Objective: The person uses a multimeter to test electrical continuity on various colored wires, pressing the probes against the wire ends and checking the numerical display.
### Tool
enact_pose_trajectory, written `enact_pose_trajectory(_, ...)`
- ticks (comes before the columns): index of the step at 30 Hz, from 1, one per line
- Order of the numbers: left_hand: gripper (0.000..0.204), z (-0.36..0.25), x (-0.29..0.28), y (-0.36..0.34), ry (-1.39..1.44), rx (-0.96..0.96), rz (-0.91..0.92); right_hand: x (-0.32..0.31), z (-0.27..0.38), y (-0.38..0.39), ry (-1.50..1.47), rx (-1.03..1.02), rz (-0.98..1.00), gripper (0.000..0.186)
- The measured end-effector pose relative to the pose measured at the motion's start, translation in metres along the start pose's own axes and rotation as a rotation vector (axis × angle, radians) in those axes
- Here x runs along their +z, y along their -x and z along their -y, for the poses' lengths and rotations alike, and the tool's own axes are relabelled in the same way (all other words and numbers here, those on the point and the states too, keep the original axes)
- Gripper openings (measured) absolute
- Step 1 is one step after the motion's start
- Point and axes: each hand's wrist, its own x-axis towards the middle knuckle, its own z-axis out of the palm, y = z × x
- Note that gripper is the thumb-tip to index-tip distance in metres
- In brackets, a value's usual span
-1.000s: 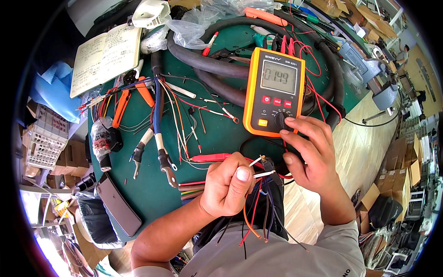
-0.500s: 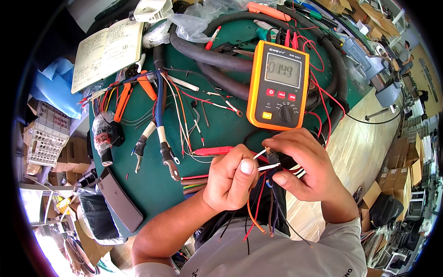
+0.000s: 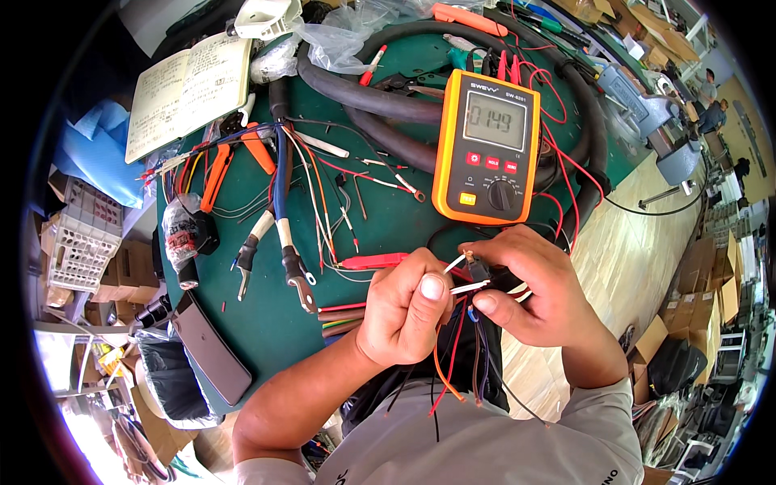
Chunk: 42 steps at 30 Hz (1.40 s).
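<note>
In front of my body, my left hand (image 3: pixel 408 311) is closed, thumb over curled fingers, on thin white wires (image 3: pixel 457 263) that come out toward the right. My right hand (image 3: pixel 535 283) grips a small black clip (image 3: pixel 478 272) with fingers above and thumb below. A copper-coloured tip shows at the clip's upper end, touching the white wire's end. Below the hands hang several loose wires, among them an orange wire (image 3: pixel 440 368) and a red one. Just beyond my right hand lies an orange-and-grey handheld meter (image 3: pixel 489 145) with a lit display and red leads (image 3: pixel 554 145).
Thick black cable (image 3: pixel 376 101) coils behind the meter on the green bench top (image 3: pixel 267 339). Lugged cable ends (image 3: pixel 299 279), a red test clip (image 3: pixel 373 261), orange-handled pliers (image 3: pixel 215 178), a notebook (image 3: pixel 190 93) and a phone (image 3: pixel 212 347) lie leftward. A blue-grey vise (image 3: pixel 675 166) stands right.
My hands keep nearly the same hold, shifting only slightly. At the far right edge, people in the background have moved.
</note>
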Motion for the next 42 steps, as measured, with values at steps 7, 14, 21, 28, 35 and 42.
enact_pose_trajectory(7,0.032,-0.0008,0.0000,0.0006,0.003,0.000,-0.013,-0.0025,0.0061,0.0050,-0.110,0.137,-0.026,0.033)
enact_pose_trajectory(14,0.033,-0.0021,0.0016,-0.0008,-0.003,0.019,-0.029,-0.0027,0.0049,0.0045,-0.123,0.123,-0.029,0.034)
enact_pose_trajectory(21,0.033,-0.0025,0.0016,-0.0016,-0.021,0.030,-0.016,0.0008,0.0005,0.0036,-0.086,0.068,-0.035,0.034)
enact_pose_trajectory(28,0.033,-0.0025,0.0004,-0.0010,-0.047,0.025,-0.015,0.0004,0.0031,0.0024,-0.081,0.082,-0.025,0.034)
enact_pose_trajectory(35,0.034,-0.0025,0.0007,-0.0002,-0.009,0.010,-0.016,-0.0006,0.0006,0.0033,-0.065,0.054,-0.030,0.033)
enact_pose_trajectory(42,0.034,-0.0012,0.0026,0.0003,0.026,0.019,-0.040,-0.0010,0.0032,0.0023,-0.078,0.058,-0.021,0.036)
